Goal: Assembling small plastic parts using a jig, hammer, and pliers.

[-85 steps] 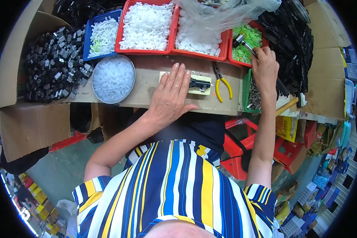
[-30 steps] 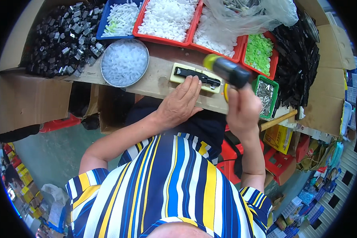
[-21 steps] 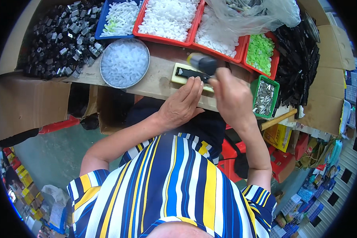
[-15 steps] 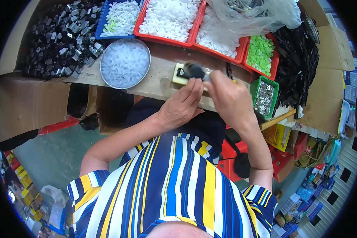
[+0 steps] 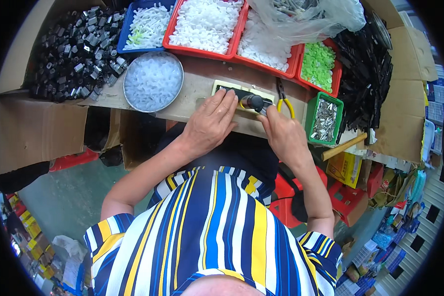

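A cream-coloured block (image 5: 221, 83) lies on the bench, with a long black plastic piece (image 5: 241, 92) set along it. My left hand (image 5: 208, 118) rests with outstretched fingers on the left part of the black piece. In my right hand (image 5: 286, 134), the fingers are closed round the handle of a small hammer (image 5: 252, 102). Its dark, rounded head is over the right part of the black piece; whether they touch, I cannot tell. Just beyond the right hand lie pliers (image 5: 284, 101) with yellow handles.
Red trays (image 5: 230, 55) of white parts, a blue tray (image 5: 142, 50) and a round dish (image 5: 181, 89) line the bench. A green box (image 5: 311, 117) holds metal pieces. Black parts (image 5: 79, 54) are heaped left, black strips (image 5: 365, 79) right. A wooden stick (image 5: 344, 147) juts at the edge.
The hammer has shifted right along the block and my right hand has lowered. My left hand has moved left, its fingers now flatter on the black piece. More of the block and the pliers shows.
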Tool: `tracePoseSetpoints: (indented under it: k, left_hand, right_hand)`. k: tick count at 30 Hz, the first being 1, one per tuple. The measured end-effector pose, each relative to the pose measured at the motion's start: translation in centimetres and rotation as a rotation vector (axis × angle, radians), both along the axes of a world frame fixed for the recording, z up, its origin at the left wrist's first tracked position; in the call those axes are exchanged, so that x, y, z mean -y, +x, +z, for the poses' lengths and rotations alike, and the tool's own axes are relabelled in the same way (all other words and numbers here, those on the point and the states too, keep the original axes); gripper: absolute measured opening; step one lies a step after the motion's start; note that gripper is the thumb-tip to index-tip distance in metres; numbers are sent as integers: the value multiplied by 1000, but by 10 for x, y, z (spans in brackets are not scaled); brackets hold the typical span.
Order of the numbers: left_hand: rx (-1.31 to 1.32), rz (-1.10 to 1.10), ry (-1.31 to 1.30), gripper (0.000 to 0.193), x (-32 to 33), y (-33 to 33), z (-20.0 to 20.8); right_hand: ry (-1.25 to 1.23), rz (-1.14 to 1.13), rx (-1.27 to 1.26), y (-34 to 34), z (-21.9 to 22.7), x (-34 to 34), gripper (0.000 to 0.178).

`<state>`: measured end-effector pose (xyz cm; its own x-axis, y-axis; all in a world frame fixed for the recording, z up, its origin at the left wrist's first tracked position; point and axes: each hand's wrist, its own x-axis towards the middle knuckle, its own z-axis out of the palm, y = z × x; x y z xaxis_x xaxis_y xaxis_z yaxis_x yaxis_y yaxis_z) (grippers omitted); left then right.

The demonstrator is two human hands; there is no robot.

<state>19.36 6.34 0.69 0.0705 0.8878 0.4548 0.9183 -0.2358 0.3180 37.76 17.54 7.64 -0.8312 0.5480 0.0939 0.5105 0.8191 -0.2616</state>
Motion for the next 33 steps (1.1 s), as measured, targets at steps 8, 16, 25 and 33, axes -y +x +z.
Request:
tracePoseSetpoints:
  k: [8, 16, 25, 33]
  left_hand:
    - [-3, -19, 4, 56, -16, 11, 6]
    - [-5, -35, 20, 56, -25, 18, 5]
    - [-35, -49, 23, 54, -26, 15, 7]
    - [-56, -38, 17, 52, -25, 14, 8]
  right_hand:
    - [-25, -122, -18, -8, -14, -19, 24]
    - [-18, -171, -40, 10, -15, -9, 21]
    - [-42, -274, 75, 36, -13, -12, 20]
    - [-99, -355, -236, 40, 15, -17, 15]
